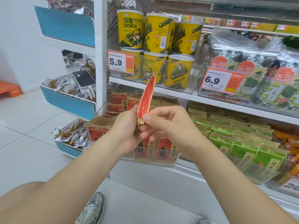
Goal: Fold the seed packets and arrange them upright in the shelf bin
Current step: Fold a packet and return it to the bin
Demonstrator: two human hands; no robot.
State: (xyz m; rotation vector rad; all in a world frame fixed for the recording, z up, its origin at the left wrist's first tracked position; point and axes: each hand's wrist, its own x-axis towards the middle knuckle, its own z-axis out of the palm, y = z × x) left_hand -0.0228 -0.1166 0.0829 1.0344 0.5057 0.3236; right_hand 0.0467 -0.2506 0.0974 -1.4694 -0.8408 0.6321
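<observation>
The red-and-brown paper seed packet stands almost upright between both hands, its long axis rising from the grip and leaning a little to the right, with the notched top end free in the air. Only its bottom end is held. The left hand curls round it from the left, and the right hand pinches it from the right, thumb on the near face. Both hands are equally close to it.

The clear plastic shelf bin lies directly below and just beyond the hands, so setting the packet in looks like a straight drop with the packet kept in the same upright line. A row of red standing packets already fills the bin's near wall, and more lie stacked towards the far left.

The held packet is turned edge-on, so I cannot tell whether a fold has been made or how flat it is. Fingers cover its bottom corner. The hands and wrists hide the middle of the bin, so no free slot can be made out.
</observation>
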